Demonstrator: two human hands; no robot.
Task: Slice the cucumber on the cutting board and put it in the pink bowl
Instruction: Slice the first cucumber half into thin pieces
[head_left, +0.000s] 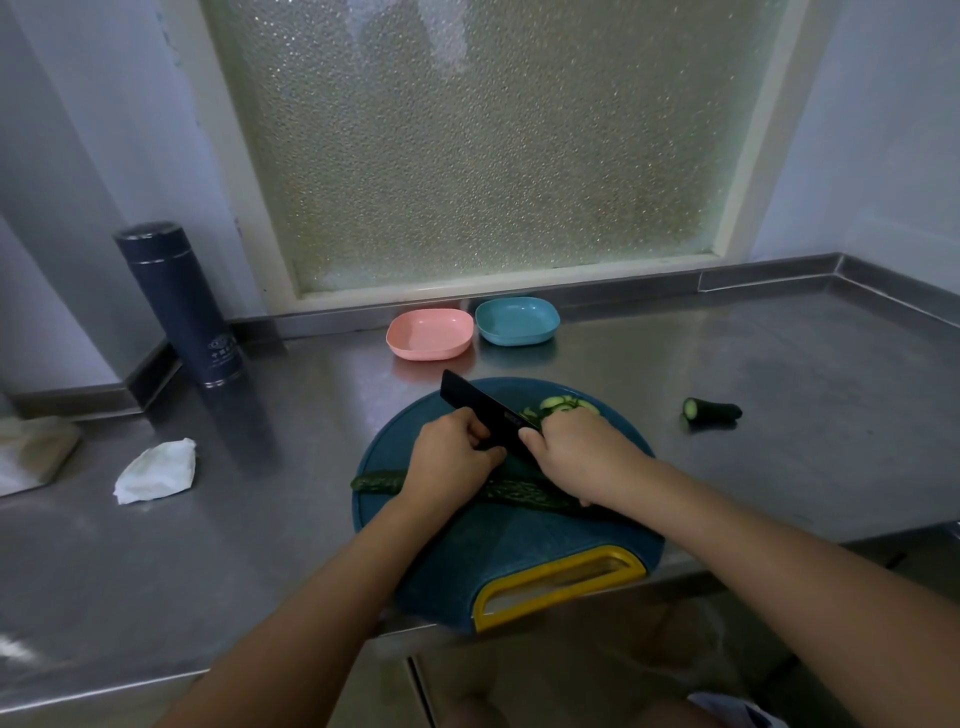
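Head view looks down on the cucumber (524, 493); it lies across the middle of the round blue cutting board (519, 551), and its left end reaches just over the left edge of the board. My left hand (452, 462) rests on top of the cucumber with the fingers curled, holding it down; the knuckles are close against the flat of the black knife (478, 408). My right hand (582, 457) is closed round the handle of the knife; the handle itself is hidden under the hand, and the blade points away from me and to the left, between both hands. Some cut slices (563, 404) lie on the far part of the board, just behind my right hand. On the near edge of the board is a yellow handle (558, 582), and this edge hangs a little over the front of the steel counter (779, 364). Behind the board stands the pink bowl (430, 333), with nothing in it; a blue bowl (517, 321) is just beside it on the right. Right of the board, apart from it, lies a short cucumber end (711, 412). Left of the board lies a crumpled white tissue (156, 470); further behind on the left stands a dark flask (179, 304). Behind the bowls is a frosted window (467, 145).
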